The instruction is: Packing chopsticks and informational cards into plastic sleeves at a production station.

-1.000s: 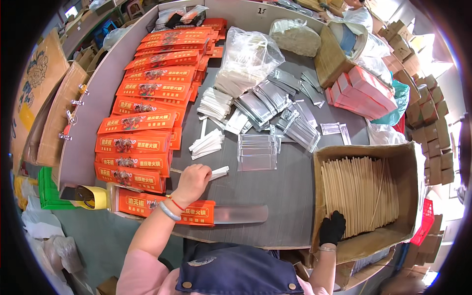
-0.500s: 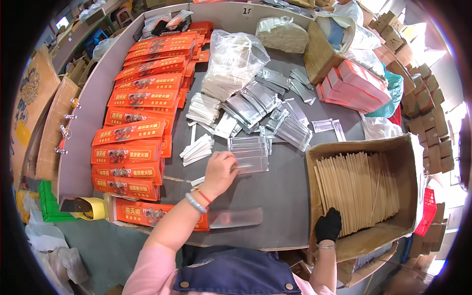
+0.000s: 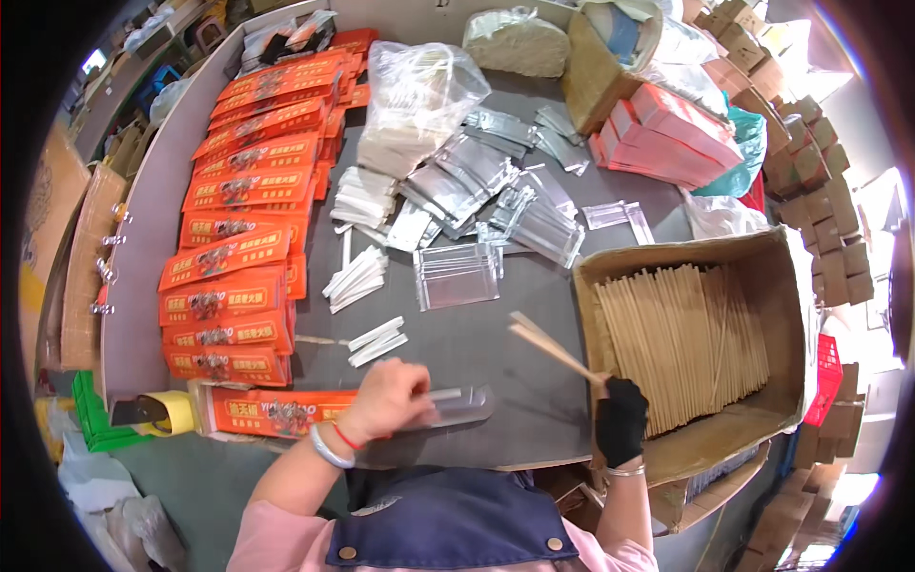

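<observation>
My left hand [image 3: 386, 400] rests on the grey table [image 3: 486, 343] near its front edge, gripping a clear plastic sleeve [image 3: 462, 404] with a small white packet inside it. My right hand [image 3: 621, 419], in a black glove, holds a pair of wooden chopsticks [image 3: 553, 348] that point up and left over the table. That hand sits at the near-left corner of a cardboard box [image 3: 696, 429] full of wooden chopsticks [image 3: 681, 338]. A stack of clear sleeves [image 3: 457, 275] lies ahead of my left hand, and loose white packets [image 3: 376, 340] lie between.
Rows of orange printed packs [image 3: 238, 238] cover the table's left side, one [image 3: 276, 412] at the front edge. Silver foil sleeves [image 3: 477, 181], a plastic bag of white packets [image 3: 410, 105] and pink boxes [image 3: 667, 133] lie at the back. A yellow tape roll [image 3: 162, 412] sits front left.
My left hand went from the stack of clear sleeves back to the front edge with one sleeve. My right hand rose from the box's near edge, drawing out a pair of chopsticks.
</observation>
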Demonstrator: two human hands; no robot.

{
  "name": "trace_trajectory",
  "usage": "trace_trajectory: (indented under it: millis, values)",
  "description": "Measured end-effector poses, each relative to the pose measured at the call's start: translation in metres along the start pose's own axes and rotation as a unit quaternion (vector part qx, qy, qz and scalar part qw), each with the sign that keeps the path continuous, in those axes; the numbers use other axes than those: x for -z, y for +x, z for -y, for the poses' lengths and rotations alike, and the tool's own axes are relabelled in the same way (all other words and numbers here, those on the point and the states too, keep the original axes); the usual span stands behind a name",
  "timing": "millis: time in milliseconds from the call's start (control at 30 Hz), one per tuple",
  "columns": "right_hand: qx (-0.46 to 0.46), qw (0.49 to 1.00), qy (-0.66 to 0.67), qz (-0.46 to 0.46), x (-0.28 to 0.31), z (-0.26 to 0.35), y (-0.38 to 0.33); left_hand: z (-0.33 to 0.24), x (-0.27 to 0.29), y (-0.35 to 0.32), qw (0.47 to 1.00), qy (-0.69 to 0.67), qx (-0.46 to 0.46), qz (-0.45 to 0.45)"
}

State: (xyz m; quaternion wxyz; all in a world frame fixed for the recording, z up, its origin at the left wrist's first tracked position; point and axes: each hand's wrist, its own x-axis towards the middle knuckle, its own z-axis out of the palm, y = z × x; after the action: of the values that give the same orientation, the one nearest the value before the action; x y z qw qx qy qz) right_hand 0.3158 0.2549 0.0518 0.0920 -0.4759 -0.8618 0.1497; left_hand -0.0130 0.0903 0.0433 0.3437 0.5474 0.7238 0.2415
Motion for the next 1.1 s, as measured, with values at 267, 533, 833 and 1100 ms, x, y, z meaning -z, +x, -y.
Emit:
trace_trajectory:
  millis: [267, 533, 833, 1100]
  values:
    - [0.226, 0.956, 0.059, 0.179, -0.043, 0.053, 0.009, 0.025, -0.015, -0.078, 0.979, 0.128, -0.013, -0.160]
    - [0.215, 0.949, 0.200, 0.113, -0.096, 0.087, 0.016, 0.022, -0.033, -0.060, 0.974, 0.146, -0.058, -0.164]
    - [0.246, 0.939, 0.231, 0.062, -0.097, 0.144, 0.006, 0.012, -0.019, -0.040, 0.970, 0.168, -0.094, -0.150]
    - [0.147, 0.985, 0.086, 0.036, -0.044, 0.108, 0.023, 0.015, 0.114, -0.032, 0.948, 0.221, -0.178, -0.147]
